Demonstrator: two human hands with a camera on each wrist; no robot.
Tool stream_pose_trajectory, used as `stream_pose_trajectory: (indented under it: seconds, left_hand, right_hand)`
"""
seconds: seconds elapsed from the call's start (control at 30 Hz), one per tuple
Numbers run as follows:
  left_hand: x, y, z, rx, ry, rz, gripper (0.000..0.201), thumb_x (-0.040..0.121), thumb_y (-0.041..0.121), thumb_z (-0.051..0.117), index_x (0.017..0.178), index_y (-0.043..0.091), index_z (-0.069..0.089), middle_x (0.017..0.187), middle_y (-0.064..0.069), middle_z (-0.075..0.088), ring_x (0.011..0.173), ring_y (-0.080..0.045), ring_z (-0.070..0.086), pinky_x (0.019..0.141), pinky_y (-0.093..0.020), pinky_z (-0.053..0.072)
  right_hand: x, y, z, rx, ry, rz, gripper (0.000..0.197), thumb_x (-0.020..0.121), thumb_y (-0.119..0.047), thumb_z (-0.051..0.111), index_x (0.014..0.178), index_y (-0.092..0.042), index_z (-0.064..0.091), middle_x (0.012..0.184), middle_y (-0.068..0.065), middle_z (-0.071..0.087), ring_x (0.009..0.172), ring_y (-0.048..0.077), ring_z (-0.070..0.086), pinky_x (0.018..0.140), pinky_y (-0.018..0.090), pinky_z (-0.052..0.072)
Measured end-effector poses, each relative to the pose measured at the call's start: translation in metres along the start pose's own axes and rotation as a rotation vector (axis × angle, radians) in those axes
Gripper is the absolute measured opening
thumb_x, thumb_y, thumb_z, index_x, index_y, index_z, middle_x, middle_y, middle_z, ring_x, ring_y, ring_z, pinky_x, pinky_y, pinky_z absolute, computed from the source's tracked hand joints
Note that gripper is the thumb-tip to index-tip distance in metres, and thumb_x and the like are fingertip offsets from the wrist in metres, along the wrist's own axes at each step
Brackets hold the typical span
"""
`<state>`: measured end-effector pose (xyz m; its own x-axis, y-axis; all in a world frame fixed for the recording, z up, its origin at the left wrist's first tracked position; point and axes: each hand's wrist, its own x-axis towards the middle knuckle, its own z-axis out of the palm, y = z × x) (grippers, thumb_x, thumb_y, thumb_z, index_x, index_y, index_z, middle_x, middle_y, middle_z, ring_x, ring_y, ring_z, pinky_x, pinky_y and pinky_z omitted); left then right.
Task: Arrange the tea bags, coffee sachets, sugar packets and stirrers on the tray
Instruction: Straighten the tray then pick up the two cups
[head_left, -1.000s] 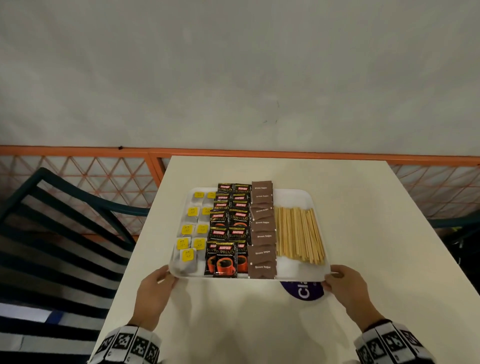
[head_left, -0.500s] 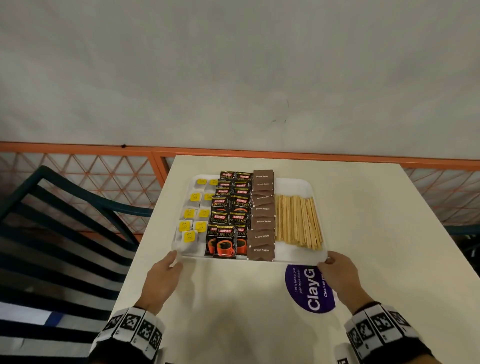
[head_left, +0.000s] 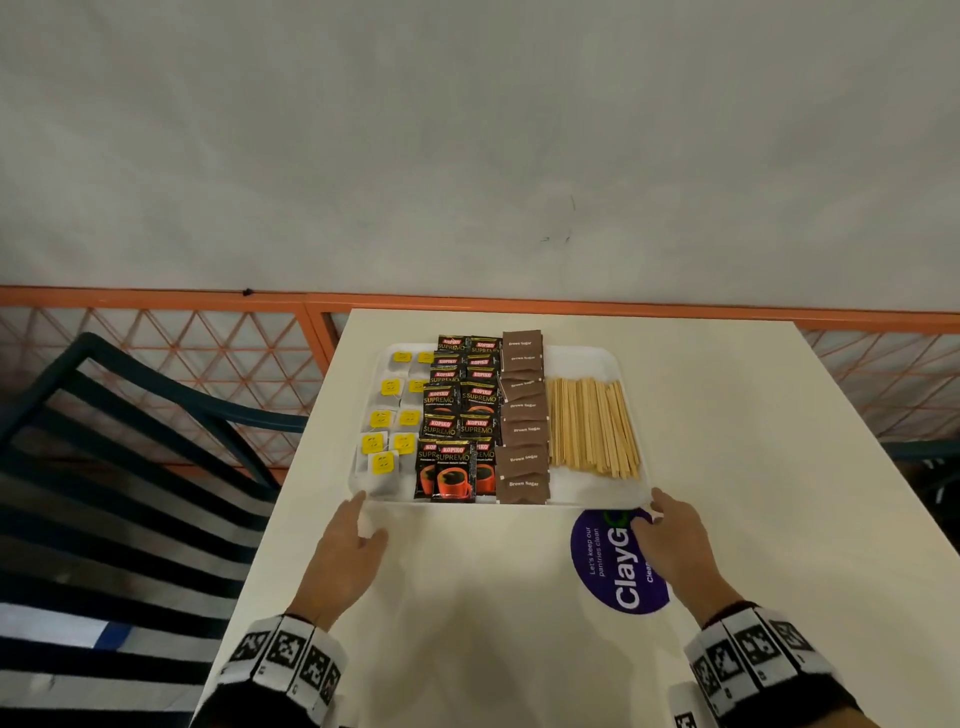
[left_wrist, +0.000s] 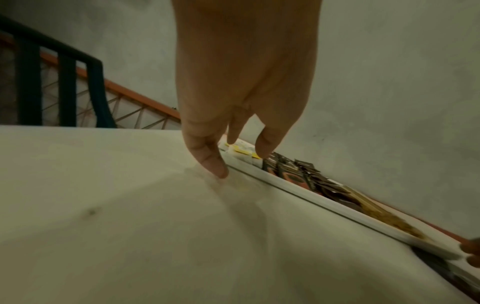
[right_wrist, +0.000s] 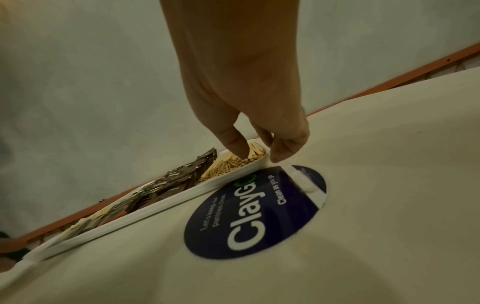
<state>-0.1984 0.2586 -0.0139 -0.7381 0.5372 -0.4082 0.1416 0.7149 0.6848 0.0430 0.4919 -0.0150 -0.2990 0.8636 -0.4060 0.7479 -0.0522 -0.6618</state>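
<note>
On the cream desk (head_left: 727, 415) sits the white tray (head_left: 587, 358), and it's fully loaded. Reading left to right: tea bags (head_left: 384, 462) with yellow tags, black coffee sachets (head_left: 454, 470) marked "KOPIKO SUPREMO" with a red cup printed on them, brown sugar packets (head_left: 522, 457) each labelled "Brown Sugar", and a bundle of wooden stirrers (head_left: 592, 426). The stirrers lie with their long axis running away from the person, fanning a touch to the right at the near end. Every row of packets runs the same way, near edge to far edge, while the tray's own long side runs left to right.

Compared with half a second ago, the tray sits a little farther up the desk, and more of the round purple sticker (head_left: 618, 566) is uncovered: "ClayG", "Let's keep our pantries clean", and in the right wrist view "Clean as you go".

Now the grip. The left hand (head_left: 345, 551) is at the tray's near left corner, fingers (left_wrist: 207, 156) fairly straight and relaxed, one fingertip down on the desk right against the rim, holding nothing. The right hand (head_left: 675, 545) is at the near right corner, fingers (right_wrist: 283, 148) loosely extended, tips just at the rim by the stirrers; nothing clamped there either.

Behind the desk runs an orange lattice railing (head_left: 208, 353), with a dark green chair (head_left: 130, 415) off to the left.
</note>
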Motion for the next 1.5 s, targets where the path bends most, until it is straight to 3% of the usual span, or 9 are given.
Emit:
stream_pose_trajectory:
  seconds: [0.2, 0.47, 0.6, 0.73, 0.87, 1.0, 1.13, 1.37, 1.5]
  left_hand:
    - [-0.053, 0.01, 0.037, 0.069, -0.021, 0.301, 0.033, 0.091, 0.011, 0.052, 0.123, 0.015, 0.055, 0.134, -0.003, 0.044, 0.104, -0.018, 0.054, 0.091, -0.021, 0.042]
    - [-0.125, 0.045, 0.113, 0.066, -0.296, 0.568, 0.024, 0.09, 0.016, 0.052, 0.111, 0.026, 0.059, 0.113, 0.013, 0.053, 0.092, 0.002, 0.052, 0.073, 0.0, 0.037]
    - [-0.158, 0.073, 0.153, 0.121, -0.43, 0.686, 0.027, 0.09, 0.019, 0.052, 0.115, 0.028, 0.056, 0.111, 0.017, 0.051, 0.093, 0.0, 0.051, 0.075, -0.001, 0.038]
    - [-0.191, 0.11, 0.198, 0.176, -0.54, 0.811, 0.03, 0.09, 0.018, 0.052, 0.118, 0.026, 0.055, 0.115, 0.012, 0.05, 0.096, -0.003, 0.049, 0.082, -0.009, 0.037]
    - [-0.227, 0.15, 0.247, 0.257, -0.626, 0.91, 0.04, 0.09, 0.02, 0.051, 0.13, 0.024, 0.047, 0.132, 0.007, 0.043, 0.121, -0.01, 0.042, 0.098, -0.016, 0.033]
    - [-0.259, 0.179, 0.298, 0.421, -0.739, 0.994, 0.062, 0.088, 0.025, 0.056, 0.143, 0.026, 0.029, 0.151, 0.002, 0.022, 0.137, -0.018, 0.025, 0.111, -0.029, 0.025]
    - [-0.28, 0.194, 0.339, 0.607, -0.79, 1.003, 0.073, 0.087, 0.025, 0.062, 0.146, 0.025, 0.019, 0.156, -0.001, 0.012, 0.142, -0.021, 0.016, 0.114, -0.036, 0.022]
    - [-0.28, 0.196, 0.36, 0.621, -0.708, 0.969, 0.066, 0.086, 0.03, 0.062, 0.142, 0.021, 0.029, 0.143, 0.0, 0.03, 0.128, -0.018, 0.034, 0.105, -0.029, 0.036]
    - [-0.267, 0.195, 0.338, 0.517, -0.634, 0.863, 0.066, 0.085, 0.032, 0.06, 0.143, 0.019, 0.03, 0.141, 0.001, 0.031, 0.128, -0.018, 0.033, 0.104, -0.027, 0.035]
  right_hand:
    - [-0.073, 0.028, -0.005, -0.057, 0.061, -0.108, 0.029, 0.088, -0.009, 0.057, 0.117, -0.008, 0.059, 0.112, 0.011, 0.061, 0.091, 0.02, 0.058, 0.076, 0.025, 0.046]
    - [-0.188, 0.111, -0.057, -0.099, 0.285, -0.129, 0.031, 0.079, 0.003, 0.063, 0.083, -0.028, 0.061, 0.083, -0.005, 0.062, 0.082, 0.002, 0.059, 0.065, 0.001, 0.041]
    - [-0.231, 0.149, -0.098, -0.236, 0.443, -0.044, 0.03, 0.074, 0.001, 0.07, 0.086, -0.026, 0.063, 0.085, 0.0, 0.062, 0.072, 0.011, 0.056, 0.072, 0.023, 0.047]
    - [-0.254, 0.191, -0.134, -0.397, 0.563, 0.085, 0.04, 0.062, -0.003, 0.082, 0.099, -0.008, 0.067, 0.102, 0.018, 0.066, 0.091, 0.039, 0.058, 0.083, 0.048, 0.047]
    - [-0.258, 0.217, -0.163, -0.385, 0.479, 0.239, 0.067, 0.066, -0.034, 0.08, 0.125, -0.015, 0.054, 0.134, 0.016, 0.05, 0.122, 0.039, 0.044, 0.101, 0.056, 0.037]
    - [-0.251, 0.242, -0.178, -0.441, 0.198, 0.306, 0.087, 0.071, -0.069, 0.058, 0.141, -0.032, 0.023, 0.151, -0.005, 0.027, 0.137, 0.02, 0.028, 0.113, 0.037, 0.027]
    - [-0.246, 0.264, -0.182, -0.293, 0.063, 0.226, 0.079, 0.07, -0.059, 0.068, 0.137, -0.037, 0.031, 0.141, -0.012, 0.039, 0.124, 0.01, 0.042, 0.105, 0.026, 0.038]
    - [-0.228, 0.278, -0.205, -0.323, -0.087, 0.116, 0.068, 0.078, -0.051, 0.064, 0.136, -0.036, 0.033, 0.139, -0.008, 0.036, 0.125, 0.011, 0.041, 0.109, 0.02, 0.029]
    - [-0.21, 0.267, -0.236, -0.315, -0.175, 0.023, 0.084, 0.067, -0.061, 0.068, 0.136, -0.032, 0.03, 0.133, -0.001, 0.033, 0.103, 0.007, 0.043, 0.091, 0.016, 0.041]
